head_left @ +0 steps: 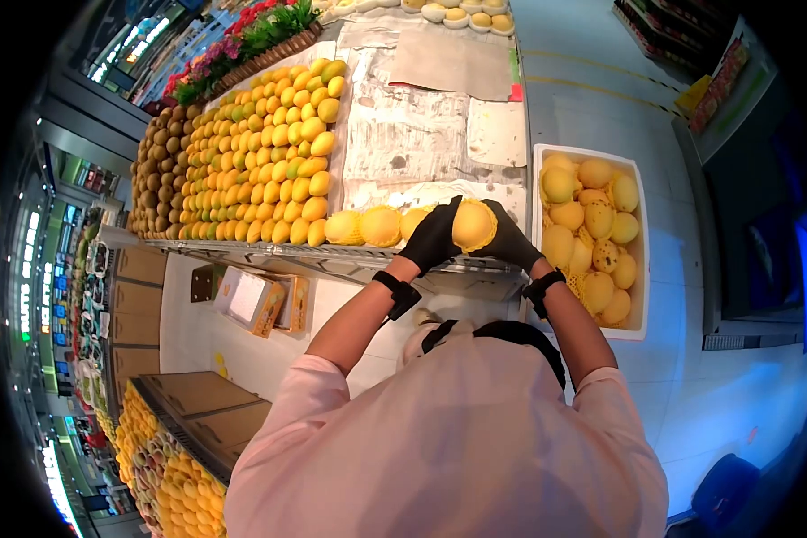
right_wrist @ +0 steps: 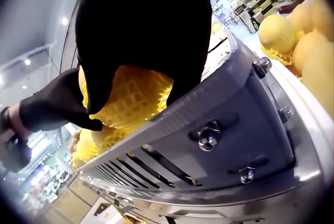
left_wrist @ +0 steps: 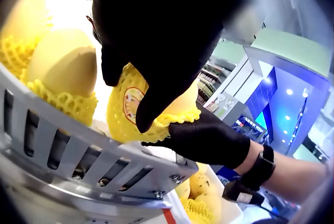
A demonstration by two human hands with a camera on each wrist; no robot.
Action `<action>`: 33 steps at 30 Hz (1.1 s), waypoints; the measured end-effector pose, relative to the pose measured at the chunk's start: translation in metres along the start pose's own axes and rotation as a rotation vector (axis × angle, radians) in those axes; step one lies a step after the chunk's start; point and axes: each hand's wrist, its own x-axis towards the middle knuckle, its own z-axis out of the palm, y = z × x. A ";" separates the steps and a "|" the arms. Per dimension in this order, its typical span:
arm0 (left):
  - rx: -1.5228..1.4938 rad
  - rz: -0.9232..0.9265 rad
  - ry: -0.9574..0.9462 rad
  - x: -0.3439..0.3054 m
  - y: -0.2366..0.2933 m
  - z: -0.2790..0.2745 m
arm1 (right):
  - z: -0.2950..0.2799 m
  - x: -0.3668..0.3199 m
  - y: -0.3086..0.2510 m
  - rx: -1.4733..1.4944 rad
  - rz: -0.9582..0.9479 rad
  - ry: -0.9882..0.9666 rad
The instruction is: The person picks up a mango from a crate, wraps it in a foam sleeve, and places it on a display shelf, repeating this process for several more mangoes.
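Note:
Both gloved hands hold one large yellow mango in a yellow foam net (head_left: 472,224) at the front edge of the display stand. My left hand (head_left: 430,238) curls round its left side; in the left wrist view the thumb lies over the net beside a round sticker (left_wrist: 133,104). My right hand (head_left: 509,238) grips the other side, with fingers bent round the net (right_wrist: 136,96) in the right wrist view. Left of the hands, several netted mangoes (head_left: 381,226) stand in a row along the edge, one partly hidden by my left hand.
A slotted metal rail (right_wrist: 209,135) runs along the stand's front. To the right, a white foam box (head_left: 638,314) holds more netted mangoes. Stacked smaller yellow mangoes (head_left: 269,152) and brown fruit (head_left: 161,152) fill the left. Paper sheets (head_left: 403,134) cover the stand's top; cartons (head_left: 251,300) lie below.

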 end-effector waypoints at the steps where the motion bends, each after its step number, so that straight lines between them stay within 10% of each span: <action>1: 0.066 -0.002 -0.008 -0.002 -0.001 0.004 | 0.003 -0.001 0.004 0.012 0.001 -0.010; 7: 0.410 -0.008 -0.021 -0.008 0.000 0.006 | 0.005 0.002 0.011 -0.314 0.367 -0.225; 10: 0.421 -0.029 -0.121 -0.005 0.000 -0.001 | 0.005 0.008 0.035 -0.565 0.078 -0.250; 14: 0.367 0.065 -0.102 -0.007 -0.016 -0.001 | -0.019 0.006 -0.026 -0.531 0.331 -0.300; 24: 0.055 0.099 -0.170 0.016 0.001 -0.003 | -0.008 -0.008 -0.010 -0.025 0.244 -0.234; 33: 0.010 0.113 -0.137 0.007 0.002 -0.020 | 0.017 -0.010 0.000 -0.174 0.041 -0.030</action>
